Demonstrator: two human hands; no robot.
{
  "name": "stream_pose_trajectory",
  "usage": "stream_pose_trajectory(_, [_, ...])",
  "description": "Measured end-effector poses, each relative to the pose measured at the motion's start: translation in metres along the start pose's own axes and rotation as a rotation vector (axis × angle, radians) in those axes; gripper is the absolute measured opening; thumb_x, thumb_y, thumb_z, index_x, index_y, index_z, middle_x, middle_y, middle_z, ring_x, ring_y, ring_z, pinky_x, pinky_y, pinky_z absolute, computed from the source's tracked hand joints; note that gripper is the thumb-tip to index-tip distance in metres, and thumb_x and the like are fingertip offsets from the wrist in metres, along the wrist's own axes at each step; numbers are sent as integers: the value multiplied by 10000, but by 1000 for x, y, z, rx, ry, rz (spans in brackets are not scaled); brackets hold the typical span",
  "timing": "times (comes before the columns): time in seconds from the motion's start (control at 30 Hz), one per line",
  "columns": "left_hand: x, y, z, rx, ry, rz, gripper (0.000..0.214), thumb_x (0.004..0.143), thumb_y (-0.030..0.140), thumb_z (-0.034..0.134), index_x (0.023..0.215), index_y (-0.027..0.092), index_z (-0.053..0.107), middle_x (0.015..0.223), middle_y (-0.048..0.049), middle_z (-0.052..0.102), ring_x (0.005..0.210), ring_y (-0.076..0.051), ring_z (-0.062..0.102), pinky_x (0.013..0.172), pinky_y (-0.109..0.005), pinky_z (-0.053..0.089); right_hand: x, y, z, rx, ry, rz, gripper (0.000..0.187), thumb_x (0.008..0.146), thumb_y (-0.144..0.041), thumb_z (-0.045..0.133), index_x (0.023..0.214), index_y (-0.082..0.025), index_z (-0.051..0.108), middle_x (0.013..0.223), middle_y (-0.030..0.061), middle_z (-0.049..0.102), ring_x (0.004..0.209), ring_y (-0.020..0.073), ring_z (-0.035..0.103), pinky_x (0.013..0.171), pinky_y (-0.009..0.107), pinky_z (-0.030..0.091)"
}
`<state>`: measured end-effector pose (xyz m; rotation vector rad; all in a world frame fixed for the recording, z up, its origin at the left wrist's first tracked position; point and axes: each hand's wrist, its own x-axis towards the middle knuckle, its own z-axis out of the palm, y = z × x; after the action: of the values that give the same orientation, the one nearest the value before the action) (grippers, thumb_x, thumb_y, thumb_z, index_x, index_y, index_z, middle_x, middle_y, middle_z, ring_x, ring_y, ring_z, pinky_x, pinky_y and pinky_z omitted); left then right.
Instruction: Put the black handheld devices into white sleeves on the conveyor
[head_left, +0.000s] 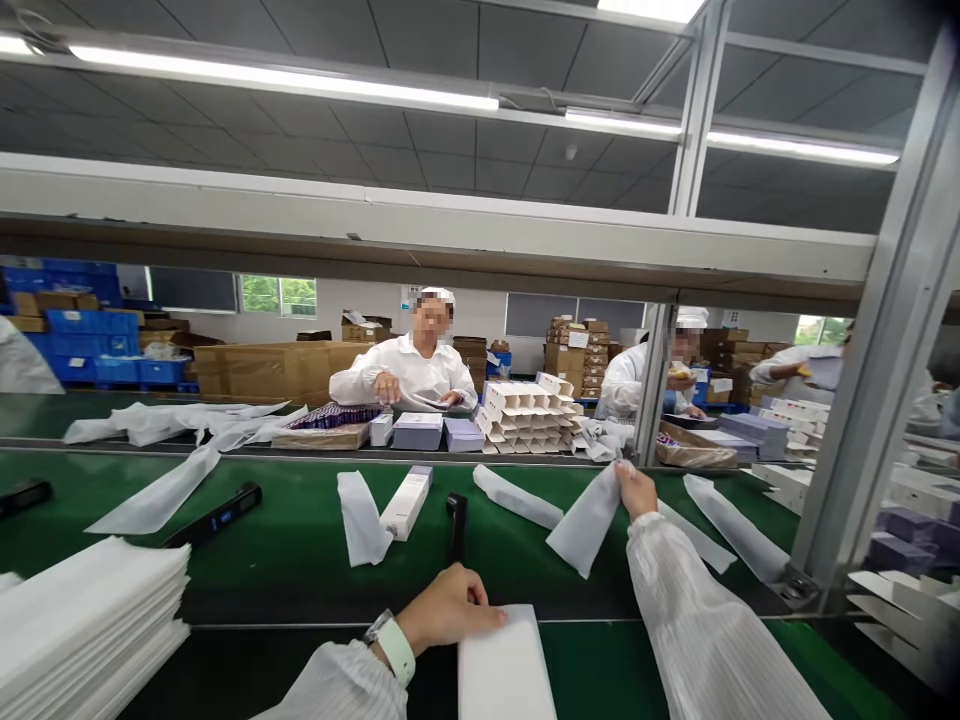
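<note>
My right hand point(637, 490) reaches out over the green belt and pinches the top corner of a thin white sleeve point(589, 522). The sleeve slants down to the left and its lower end is near the belt. Close to me, my left hand point(452, 608), with a pale watch strap on the wrist, has its fingers closed at the upper left corner of a flat white stack of sleeves point(506, 668). Just beyond that hand, a black handheld device point(456, 525) lies on the belt. A slim white box point(409, 505) lies farther left, with another sleeve point(363, 520) against it.
More loose sleeves point(517, 497) lie along the belt point(292, 560). A tall pile of white sheets point(82, 620) stands at left, near another black device point(217, 515). A metal post point(862, 330) rises at right. Across the belt, a co-worker point(412, 365) sits behind stacked open cartons point(525, 415).
</note>
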<state>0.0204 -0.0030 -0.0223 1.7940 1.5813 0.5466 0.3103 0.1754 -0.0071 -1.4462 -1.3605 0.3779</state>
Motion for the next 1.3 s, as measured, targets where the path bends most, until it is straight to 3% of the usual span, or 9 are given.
stream_pose_trajectory(0.2, [7, 1, -1, -42, -92, 9, 241, 535, 368, 634, 605, 141, 593, 615, 4, 528, 610, -134, 498, 516, -218, 363, -31, -20, 45, -214, 8, -155, 414, 740, -333, 436, 1120, -173, 477, 1154, 157, 447, 1107, 301, 361, 877, 442, 270])
stream_pose_trajectory(0.33, [4, 2, 3, -36, -54, 80, 247, 583, 377, 618, 638, 137, 608, 608, 5, 554, 615, -128, 505, 520, -206, 358, -83, -63, 88, -183, -560, -526, 397, 802, -410, 342, 1159, -263, 433, 1022, 77, 532, 955, 203, 485, 836, 339, 338])
stream_pose_trajectory(0.43, [-7, 7, 6, 117, 37, 224, 187, 690, 334, 546, 663, 164, 620, 644, 8, 581, 634, -125, 509, 535, -205, 359, -116, -77, 120, -258, -777, -441, 452, 731, -574, 362, 1034, -288, 538, 1008, 76, 533, 988, 257, 453, 823, 415, 323])
stream_pose_trajectory(0.57, [-21, 13, 9, 434, 198, 433, 173, 806, 216, 424, 758, 198, 589, 736, 5, 590, 736, -133, 505, 639, -236, 388, -122, -70, 139, -29, -713, -115, 273, 533, -447, 648, 607, -191, 587, 793, 70, 565, 988, 308, 425, 847, 455, 273])
stream_pose_trajectory(0.67, [-25, 11, 12, 698, 315, 614, 132, 813, 202, 429, 754, 189, 546, 911, -30, 570, 871, -177, 478, 711, -304, 386, -109, -59, 135, 196, -641, 40, 180, 513, -276, 663, 615, -181, 549, 685, 33, 545, 868, 254, 502, 810, 407, 334])
stream_pose_trajectory(0.77, [-25, 7, 14, 863, 426, 731, 129, 805, 196, 444, 706, 178, 525, 1044, -50, 507, 974, -219, 420, 738, -344, 366, -98, -56, 117, 358, -592, 120, 392, 594, -320, 585, 956, -208, 485, 697, 6, 537, 717, 198, 553, 673, 374, 425])
stream_pose_trajectory(0.9, [-23, 2, 17, 939, 467, 781, 162, 813, 104, 400, 724, 174, 516, 869, -37, 520, 813, -166, 439, 663, -297, 347, -100, -69, 77, 739, -619, 195, 807, 579, -322, 626, 1209, -339, 122, 823, -11, 557, 665, 166, 583, 572, 340, 457])
stream_pose_trajectory(1.0, [-22, 0, 18, 917, 435, 788, 168, 829, 118, 383, 730, 172, 508, 726, -16, 508, 711, -143, 421, 609, -276, 324, -112, -86, 50, 1000, -700, 231, 950, 503, -224, 705, 1196, -419, 86, 838, -26, 559, 693, 174, 598, 584, 330, 460])
stream_pose_trajectory(1.3, [-19, -4, 17, 824, 490, 768, 181, 812, 253, 441, 672, 170, 523, 732, -19, 483, 706, -152, 410, 595, -278, 326, -135, -97, 44, 946, -836, 215, 877, 510, -206, 709, 1193, -400, 194, 828, -22, 532, 678, 193, 611, 555, 320, 469])
